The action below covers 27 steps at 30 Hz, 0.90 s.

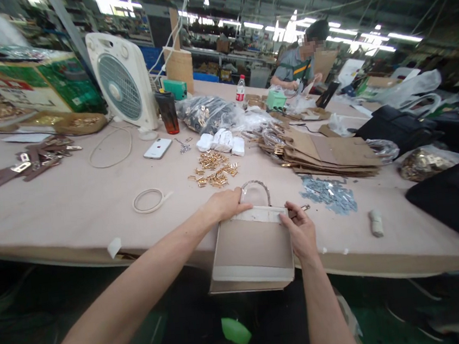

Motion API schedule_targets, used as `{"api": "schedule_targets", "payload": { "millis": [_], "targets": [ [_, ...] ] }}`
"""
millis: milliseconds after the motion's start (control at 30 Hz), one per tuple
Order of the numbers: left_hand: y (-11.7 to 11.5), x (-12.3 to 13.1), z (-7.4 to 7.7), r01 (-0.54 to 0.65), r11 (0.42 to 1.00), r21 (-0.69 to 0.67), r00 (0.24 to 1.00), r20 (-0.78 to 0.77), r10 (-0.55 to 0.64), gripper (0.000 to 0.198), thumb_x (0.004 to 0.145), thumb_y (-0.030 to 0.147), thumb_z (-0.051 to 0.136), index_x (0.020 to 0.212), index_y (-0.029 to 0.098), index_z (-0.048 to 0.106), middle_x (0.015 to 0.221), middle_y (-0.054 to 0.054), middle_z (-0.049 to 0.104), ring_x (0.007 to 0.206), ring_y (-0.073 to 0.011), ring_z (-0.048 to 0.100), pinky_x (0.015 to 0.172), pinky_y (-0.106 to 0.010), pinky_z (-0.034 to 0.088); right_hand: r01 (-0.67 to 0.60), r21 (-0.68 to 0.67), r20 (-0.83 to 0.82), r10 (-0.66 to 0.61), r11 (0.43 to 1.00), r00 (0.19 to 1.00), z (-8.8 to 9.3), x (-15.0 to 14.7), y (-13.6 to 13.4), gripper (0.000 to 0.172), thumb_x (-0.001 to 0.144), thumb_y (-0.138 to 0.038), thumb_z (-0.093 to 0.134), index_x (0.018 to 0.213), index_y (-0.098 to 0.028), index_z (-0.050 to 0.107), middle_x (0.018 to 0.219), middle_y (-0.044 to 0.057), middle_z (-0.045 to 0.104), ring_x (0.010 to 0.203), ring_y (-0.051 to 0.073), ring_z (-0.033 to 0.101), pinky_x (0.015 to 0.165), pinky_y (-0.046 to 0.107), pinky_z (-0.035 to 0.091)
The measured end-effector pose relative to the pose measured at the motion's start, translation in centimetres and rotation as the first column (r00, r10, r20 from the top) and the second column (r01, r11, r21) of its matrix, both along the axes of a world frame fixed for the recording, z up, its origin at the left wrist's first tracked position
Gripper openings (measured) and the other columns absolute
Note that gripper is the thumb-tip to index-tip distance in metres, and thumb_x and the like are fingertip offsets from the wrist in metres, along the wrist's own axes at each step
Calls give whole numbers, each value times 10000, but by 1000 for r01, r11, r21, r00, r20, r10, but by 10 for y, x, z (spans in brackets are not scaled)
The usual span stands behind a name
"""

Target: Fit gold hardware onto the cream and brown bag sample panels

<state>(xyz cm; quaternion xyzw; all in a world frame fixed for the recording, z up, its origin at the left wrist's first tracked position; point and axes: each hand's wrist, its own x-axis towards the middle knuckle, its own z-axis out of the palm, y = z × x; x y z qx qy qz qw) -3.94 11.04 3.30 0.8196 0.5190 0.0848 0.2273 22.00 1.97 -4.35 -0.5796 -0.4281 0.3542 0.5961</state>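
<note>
A tan handbag [253, 243] with a pale strip along its top edge [258, 214] hangs partly over the table's front edge. Its curved handle [260, 184] rises behind the top edge and looks wrapped in clear plastic. My left hand [229, 203] grips the bag's upper left corner, thumb along the top. At the upper right corner, my right hand [301, 229] is closed on the bag, thumb on the near face. A small strap end with metal [305, 208] sticks out beside the right fingers; what it joins is hidden. Gold buckle-like fittings [215, 168] lie in a pile beyond the bag.
Grey metal plates [330, 194] lie scattered on the right, near a stack of brown bag pieces [326, 153]. A tape roll [148, 201], a phone [157, 148] and a white fan [121, 82] are on the left. Across the table works another person [295, 61].
</note>
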Motion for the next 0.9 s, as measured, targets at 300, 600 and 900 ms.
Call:
{"api": "schedule_targets", "payload": {
  "millis": [300,600,900],
  "targets": [
    [-30,10,-12,-50,910,413,980,195,-35,283,916,340,706,1174,226,689,1218,-94,658,1184,-281,554,1037,-429,455,79,91,264,-101,993,959,-6,-9,4,362,822,-489,765,1036,-198,786,1327,144,622,1148,287,622,1001,466,501],
    [-67,34,-39,-85,919,385,904,417,-91,306,896,137,609,1149,225,757,1231,-59,719,1172,-256,597,1066,-438,493,121,165,471,-186,979,862,12,-21,-3,253,899,-400,682,1068,-225,753,1441,144,467,1298,304,516,1102,505,432],
    [-60,31,-38,-59,934,352,908,407,-97,288,901,284,684,1175,242,764,1247,-49,709,1151,-261,599,1051,-422,482,-222,299,811,-125,928,572,29,-35,-19,243,917,-208,657,1082,-342,774,1525,23,497,1493,344,324,1202,621,301]
  ]
}}
